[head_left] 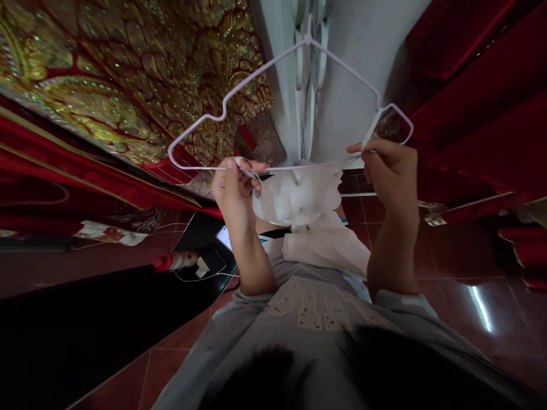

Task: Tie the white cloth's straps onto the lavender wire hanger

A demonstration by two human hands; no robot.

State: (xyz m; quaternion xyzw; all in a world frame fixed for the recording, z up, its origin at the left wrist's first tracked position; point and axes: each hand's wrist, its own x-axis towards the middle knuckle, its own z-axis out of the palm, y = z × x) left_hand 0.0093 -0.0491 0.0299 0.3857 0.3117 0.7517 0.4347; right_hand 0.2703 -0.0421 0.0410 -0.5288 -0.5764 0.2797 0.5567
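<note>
- Cannot read print on the shirt point(316, 310); too small.
- Pinching white strap point(371, 130) in right grip point(391, 171), fingers together.
- Clamping left grip point(233, 182) on hanger point(308, 39), held out above white garment point(294, 196).

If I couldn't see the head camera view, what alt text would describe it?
A person's left hand holds a pale hanger by its lower bar, while the right hand pinches a white strap near the hanger's other side. White fabric shows below; glittering gold-and-red cloth fills the upper left and red cloth the right.
</note>
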